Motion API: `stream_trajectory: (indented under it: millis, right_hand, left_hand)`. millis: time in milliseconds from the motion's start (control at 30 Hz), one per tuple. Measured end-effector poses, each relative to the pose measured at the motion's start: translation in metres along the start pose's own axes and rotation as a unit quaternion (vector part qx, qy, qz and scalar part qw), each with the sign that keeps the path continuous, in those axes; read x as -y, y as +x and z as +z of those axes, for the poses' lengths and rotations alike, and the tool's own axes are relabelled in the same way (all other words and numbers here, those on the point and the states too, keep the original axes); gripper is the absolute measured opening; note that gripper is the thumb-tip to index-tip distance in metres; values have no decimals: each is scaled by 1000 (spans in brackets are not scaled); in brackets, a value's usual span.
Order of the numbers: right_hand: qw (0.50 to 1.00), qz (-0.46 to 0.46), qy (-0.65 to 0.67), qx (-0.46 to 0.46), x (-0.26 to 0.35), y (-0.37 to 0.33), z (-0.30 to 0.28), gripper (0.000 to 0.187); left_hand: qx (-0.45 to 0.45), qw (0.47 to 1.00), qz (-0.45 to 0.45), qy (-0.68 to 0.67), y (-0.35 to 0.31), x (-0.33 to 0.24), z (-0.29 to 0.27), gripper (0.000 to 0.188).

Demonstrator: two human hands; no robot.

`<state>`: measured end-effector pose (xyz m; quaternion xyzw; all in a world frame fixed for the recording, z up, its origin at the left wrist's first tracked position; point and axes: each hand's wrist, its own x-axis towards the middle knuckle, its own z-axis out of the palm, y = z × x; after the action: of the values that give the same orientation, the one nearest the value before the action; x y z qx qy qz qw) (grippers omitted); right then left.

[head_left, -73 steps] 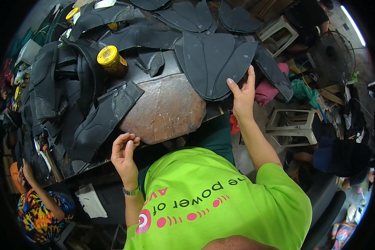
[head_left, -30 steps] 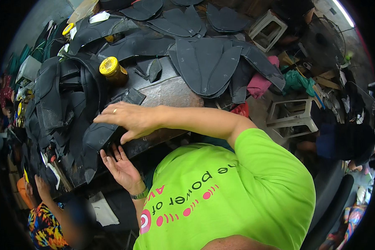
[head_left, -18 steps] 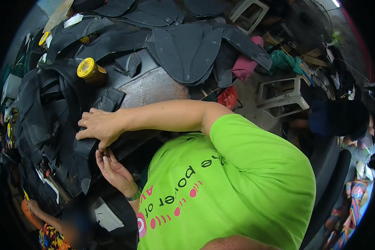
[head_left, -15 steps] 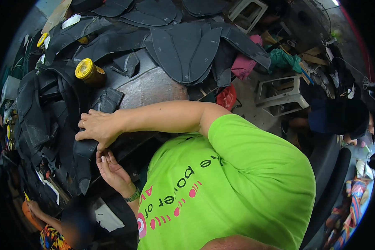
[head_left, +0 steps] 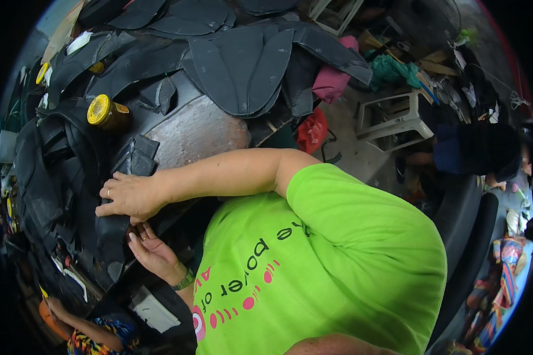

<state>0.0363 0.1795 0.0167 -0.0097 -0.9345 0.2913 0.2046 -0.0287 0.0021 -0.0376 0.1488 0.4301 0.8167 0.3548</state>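
Observation:
My right hand [head_left: 130,197], with a ring on it, lies palm down on a black padded piece [head_left: 111,236] at the table's near edge. Its fingers are stretched out and a little apart. Just below it is my left hand [head_left: 155,253], with a watch on the wrist. Its palm is turned up and its fingers are loosely apart, the tips close to the edge of the black piece and under my right hand. Nothing shows in its palm. Smaller black cut pieces [head_left: 141,155] lie just beyond my right hand.
A yellow-lidded jar [head_left: 105,112] stands beyond my right hand. Black shaped panels [head_left: 243,71] are stacked across the table. A curved black part [head_left: 71,136] lies to the left. Grey plastic stools [head_left: 397,118] stand at right. Another person's hand [head_left: 56,309] is at lower left.
The whole view has shifted slightly, so the table and jar appear further left. Both hands stay at the same black piece; the left fingers have moved a little.

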Motion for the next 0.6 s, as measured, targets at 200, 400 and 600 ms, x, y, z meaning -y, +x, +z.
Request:
stream_trajectory:
  millis: [200,400,600]
  right_hand:
    - [999,-9,21,-24,5,-1,0,78]
    - [997,-28,19,-64,14,-20,-4,72]
    - [994,-20,15,-103,25,-48,-27,67]
  left_hand:
    - [-5,1000,6,-6,8,0,-12,29]
    - [-42,999,18,7,20,-17,-14,27]
    - [-46,998,10,42,19,-17,-18,21]
